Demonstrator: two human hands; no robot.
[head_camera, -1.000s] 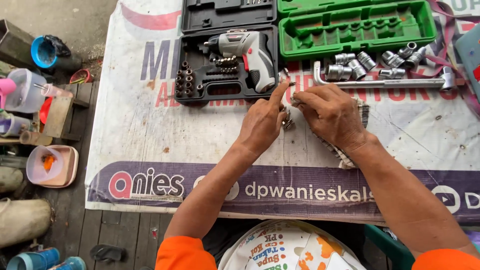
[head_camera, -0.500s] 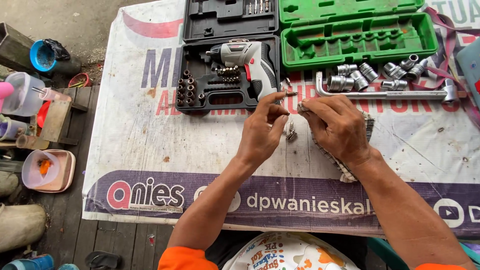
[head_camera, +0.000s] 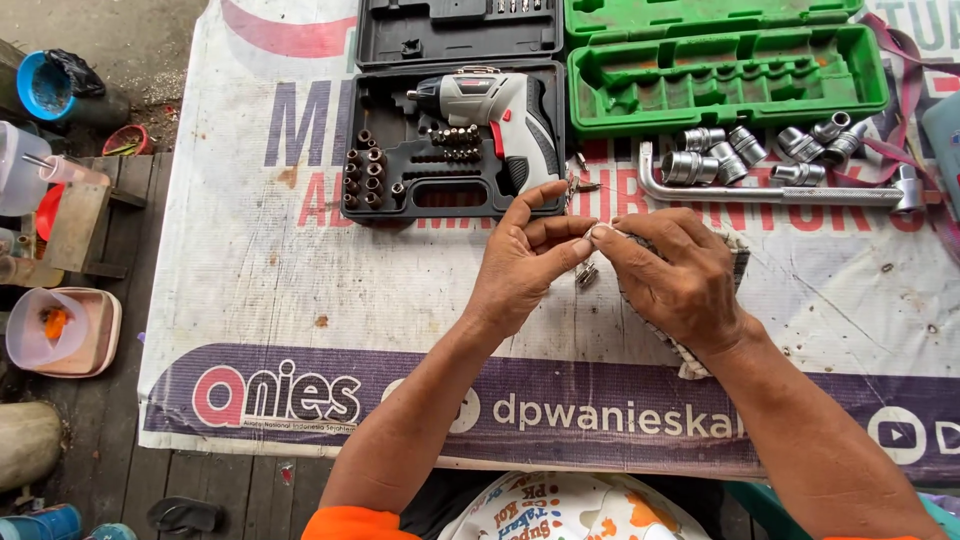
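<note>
Both hands, left hand (head_camera: 520, 262) and right hand (head_camera: 672, 280), pinch one small part above a loose bit (head_camera: 586, 274); a slip could scatter it among the sockets (head_camera: 760, 152).

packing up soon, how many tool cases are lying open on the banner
2. A black case lies open just above the left hand, with a cordless screwdriver and bits in it. A green case, looking mostly emptied, lies open to its right, above the loose sockets.

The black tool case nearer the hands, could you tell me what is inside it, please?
The black tool case holds a grey cordless screwdriver, dark sockets and a row of bits. Whatever lies beneath the screwdriver is covered.
</note>
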